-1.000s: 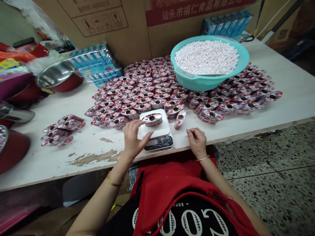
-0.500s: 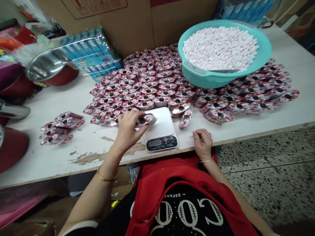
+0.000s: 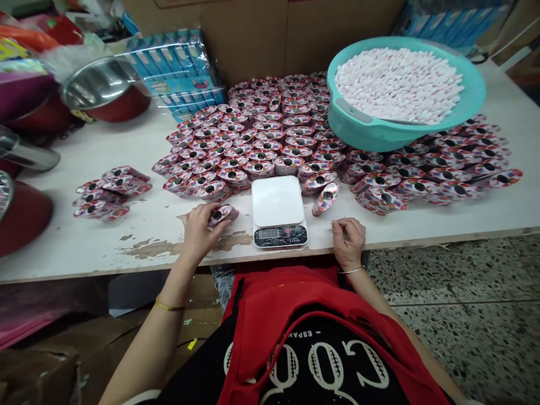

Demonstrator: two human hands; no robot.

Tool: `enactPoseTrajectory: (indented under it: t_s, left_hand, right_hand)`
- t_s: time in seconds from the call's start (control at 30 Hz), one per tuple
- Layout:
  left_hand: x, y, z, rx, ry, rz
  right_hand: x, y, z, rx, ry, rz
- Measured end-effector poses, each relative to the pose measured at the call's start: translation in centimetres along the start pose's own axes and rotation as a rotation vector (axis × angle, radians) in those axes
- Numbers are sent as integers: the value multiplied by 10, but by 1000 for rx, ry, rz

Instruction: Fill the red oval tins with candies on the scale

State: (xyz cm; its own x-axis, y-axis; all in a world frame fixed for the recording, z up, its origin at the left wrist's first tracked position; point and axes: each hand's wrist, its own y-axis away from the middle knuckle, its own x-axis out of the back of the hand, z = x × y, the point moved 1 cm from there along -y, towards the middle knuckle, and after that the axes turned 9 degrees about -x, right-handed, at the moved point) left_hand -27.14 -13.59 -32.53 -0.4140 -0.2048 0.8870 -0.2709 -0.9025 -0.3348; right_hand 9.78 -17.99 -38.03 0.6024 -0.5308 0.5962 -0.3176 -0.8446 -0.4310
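Note:
My left hand grips a small red-and-white printed box with a dark round hole in its pointed-oval top, upright at table level left of the scale. The white digital scale has a bare platform; its display is lit but too blurred to read. My right hand rests at the table edge, fingers curled, and what they hold, if anything, is hidden. A single similar box stands between the scale and my right hand. Rows of the same boxes stand behind the scale.
A turquoise basin heaped with white and pinkish candies sits among the boxes. At the left are another box cluster, a steel-and-red bowl and a red pot. Wrapped blue packs stand behind.
My left hand has carried the box leftward off the scale to the table beside it. The view has shifted slightly; my right hand stays at the table edge.

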Motion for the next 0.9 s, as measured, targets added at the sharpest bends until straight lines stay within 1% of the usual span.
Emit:
enactPoseTrajectory:
  t_s: [0.1,0.23,0.33,0.43,0.57,0.67,0.73,0.83,0.9]
  left_hand:
    - [3,13,2,19,21,108]
    - [6,43,2,30,-10,274]
    - [5,61,-1,37,-54,313]
    - [3,70,-3,10,-118,327]
    - [-1,70,1,-85,-205,328]
    - [-5,64,5,-95,-210,322]
    - [-8,58,8,-102,-192,327]
    - [-8,48,9,-167,-102,306]
    - [-6,45,8,-190,-52,329]
  right_hand:
    - [0,1,1,29,-13,22]
    - [2,3,1,81,-35,57]
    - [1,4,1,99,-34,72]
    - [0,5,1,90,-40,85]
    - [0,6,2,90,-40,103]
    - [-1,7,2,94,-26,113]
    - [-1,8,1,94,-16,117]
    - [-2,9,1,102,-3,116]
    - [-1,9,0,120,6,119]
